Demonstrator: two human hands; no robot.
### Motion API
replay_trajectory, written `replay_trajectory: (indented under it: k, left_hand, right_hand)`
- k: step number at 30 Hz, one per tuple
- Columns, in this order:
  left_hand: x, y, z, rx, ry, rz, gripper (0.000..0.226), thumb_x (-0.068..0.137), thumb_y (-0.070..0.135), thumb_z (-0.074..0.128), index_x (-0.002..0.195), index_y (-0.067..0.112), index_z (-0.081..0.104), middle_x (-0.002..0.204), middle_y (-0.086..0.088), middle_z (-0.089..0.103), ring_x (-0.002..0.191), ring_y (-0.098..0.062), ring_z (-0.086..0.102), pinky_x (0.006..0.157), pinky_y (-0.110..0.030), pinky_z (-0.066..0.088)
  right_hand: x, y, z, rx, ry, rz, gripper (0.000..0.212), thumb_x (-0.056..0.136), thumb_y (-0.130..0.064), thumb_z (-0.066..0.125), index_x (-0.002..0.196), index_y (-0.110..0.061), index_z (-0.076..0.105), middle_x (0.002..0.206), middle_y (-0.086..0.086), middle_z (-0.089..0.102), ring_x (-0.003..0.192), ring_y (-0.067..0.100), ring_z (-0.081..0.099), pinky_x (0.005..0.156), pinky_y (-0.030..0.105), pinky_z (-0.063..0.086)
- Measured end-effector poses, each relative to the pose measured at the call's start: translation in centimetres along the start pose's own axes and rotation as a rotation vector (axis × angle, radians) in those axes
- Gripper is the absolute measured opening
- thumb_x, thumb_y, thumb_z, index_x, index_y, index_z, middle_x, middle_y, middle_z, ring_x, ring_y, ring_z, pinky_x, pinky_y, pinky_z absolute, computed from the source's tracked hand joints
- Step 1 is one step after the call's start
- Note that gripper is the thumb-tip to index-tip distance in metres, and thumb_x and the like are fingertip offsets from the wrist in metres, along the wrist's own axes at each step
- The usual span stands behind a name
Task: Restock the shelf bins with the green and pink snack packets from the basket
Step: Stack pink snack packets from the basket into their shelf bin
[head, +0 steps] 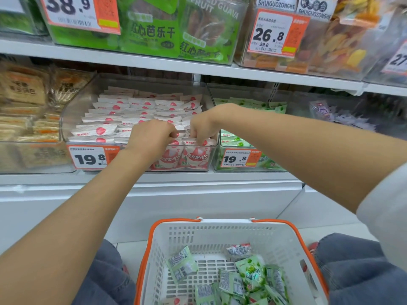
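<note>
Shop shelving [154, 190] holds a clear plastic bin [73, 108] of pink-and-white snack packets [114, 106]. Left hand [152, 135] and right hand [201, 126] pinch upright packets beneath their fingertips; these should be seated squarely. Green packets [251, 271] lie in the white plastic basket [220, 236] below both wrists.

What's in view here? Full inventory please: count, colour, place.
pink snack packets: many, white-pink, rows in the centre clear bin, middle shelf
green snack packets: about ten, green, loose in the basket; more in the bin right of the pink one
basket: one, white with orange handles, on the floor between the knees
dried guava bags: several, green, upper-shelf bin
mixed dried fruit bags: several, orange-yellow, upper shelf right
tan packets: a stack, brown, left bin
purple packets: a few, purple, far-right bin
price tags: five, white-orange, bin fronts
left hand: one, pinches pink packets at the bin front
right hand: one, pinches pink packets beside it
</note>
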State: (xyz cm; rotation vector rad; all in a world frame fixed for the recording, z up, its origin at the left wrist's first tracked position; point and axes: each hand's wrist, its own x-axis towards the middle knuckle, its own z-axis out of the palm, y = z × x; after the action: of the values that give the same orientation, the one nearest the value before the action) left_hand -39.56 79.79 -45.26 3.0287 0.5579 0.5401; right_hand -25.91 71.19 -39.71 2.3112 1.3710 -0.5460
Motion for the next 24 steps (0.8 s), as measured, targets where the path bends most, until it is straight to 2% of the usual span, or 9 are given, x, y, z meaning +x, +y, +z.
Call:
replay_trajectory:
  k: [2, 4, 8, 11, 13, 15, 18, 22, 24]
  left_hand:
    - [0.1, 0.0, 0.0, -0.014, -0.005, -0.009, 0.020, 0.099, 0.025, 0.054, 0.110, 0.025, 0.070, 0.103, -0.001, 0.071, 0.094, -0.025, 0.064, 0.068, -0.031, 0.047]
    - [0.1, 0.3, -0.1, -0.038, -0.012, -0.012, 0.021, 0.099, 0.028, 0.053, 0.110, 0.025, 0.071, 0.102, -0.001, 0.071, 0.092, -0.025, 0.064, 0.070, -0.034, 0.052]
    - [0.1, 1.2, -0.3, -0.177, -0.026, 0.030, 0.024, 0.099, 0.023, 0.052, 0.115, 0.027, 0.070, 0.109, 0.003, 0.071, 0.094, -0.021, 0.064, 0.074, -0.035, 0.054]
    - [0.2, 1.4, -0.6, -0.310, -0.084, -0.017, 0.025, 0.092, 0.022, 0.054, 0.103, 0.028, 0.075, 0.100, 0.008, 0.072, 0.087, -0.017, 0.063, 0.075, -0.038, 0.056]
    - [0.4, 1.4, -0.4, -0.327, -0.113, -0.041, 0.020, 0.092, 0.030, 0.057, 0.095, 0.029, 0.076, 0.091, 0.009, 0.071, 0.080, -0.015, 0.063, 0.070, -0.038, 0.056]
    - [0.6, 1.5, -0.2, -0.301, -0.137, -0.030, 0.019, 0.093, 0.036, 0.059, 0.094, 0.029, 0.076, 0.090, 0.010, 0.070, 0.078, -0.014, 0.062, 0.068, -0.037, 0.056]
    - [0.9, 1.4, 0.3, -0.285, -0.134, -0.016, 0.019, 0.094, 0.035, 0.060, 0.094, 0.026, 0.077, 0.089, 0.007, 0.069, 0.077, -0.017, 0.061, 0.066, -0.037, 0.055]
    - [1.1, 1.2, 0.6, -0.269, -0.105, 0.002, 0.016, 0.095, 0.031, 0.061, 0.098, 0.025, 0.076, 0.093, 0.005, 0.069, 0.081, -0.019, 0.061, 0.067, -0.036, 0.054]
    - [1.2, 1.0, 0.7, -0.282, -0.113, -0.004, 0.016, 0.095, 0.031, 0.062, 0.099, 0.024, 0.076, 0.096, 0.004, 0.070, 0.083, -0.019, 0.062, 0.071, -0.038, 0.055]
  right_hand:
    - [0.5, -0.2, 0.5, -0.053, 0.034, 0.009, 0.030, 0.089, -0.017, 0.058, 0.062, -0.018, 0.043, 0.067, 0.002, 0.042, 0.068, 0.023, 0.044, 0.062, 0.034, 0.039]
    - [0.6, -0.1, 0.7, -0.052, 0.039, 0.012, 0.030, 0.088, -0.017, 0.056, 0.062, -0.018, 0.041, 0.068, 0.005, 0.040, 0.068, 0.023, 0.040, 0.062, 0.034, 0.036]
    - [-0.3, 0.3, -0.2, -0.026, 0.003, 0.002, 0.024, 0.087, -0.021, 0.067, 0.069, -0.026, 0.053, 0.068, -0.004, 0.051, 0.069, 0.022, 0.057, 0.074, 0.037, 0.052]
    - [-0.4, 0.0, -0.2, -0.051, 0.049, -0.013, 0.028, 0.085, -0.020, 0.071, 0.067, -0.027, 0.051, 0.069, -0.006, 0.053, 0.075, 0.023, 0.062, 0.081, 0.040, 0.055]
    - [-0.4, 0.0, 0.1, -0.080, 0.078, -0.018, 0.033, 0.085, -0.019, 0.070, 0.063, -0.026, 0.047, 0.068, -0.004, 0.050, 0.073, 0.024, 0.057, 0.074, 0.038, 0.052]
    - [-0.4, -0.1, 0.7, -0.103, 0.097, -0.023, 0.034, 0.086, -0.016, 0.065, 0.061, -0.021, 0.042, 0.066, -0.001, 0.045, 0.068, 0.023, 0.047, 0.063, 0.035, 0.043]
    - [-0.5, -0.3, 1.3, -0.131, 0.125, -0.031, 0.033, 0.086, -0.010, 0.058, 0.062, -0.017, 0.037, 0.064, 0.001, 0.036, 0.062, 0.020, 0.036, 0.055, 0.029, 0.031]
    - [-1.5, 0.1, 1.6, -0.086, 0.211, -0.080, 0.040, 0.082, -0.003, 0.056, 0.055, -0.016, 0.028, 0.057, 0.002, 0.024, 0.057, 0.021, 0.022, 0.052, 0.029, 0.022]
    - [-1.8, 0.1, 2.3, -0.043, 0.291, -0.079, 0.040, 0.078, 0.002, 0.053, 0.052, -0.015, 0.028, 0.054, 0.003, 0.021, 0.060, 0.023, 0.022, 0.054, 0.031, 0.024]
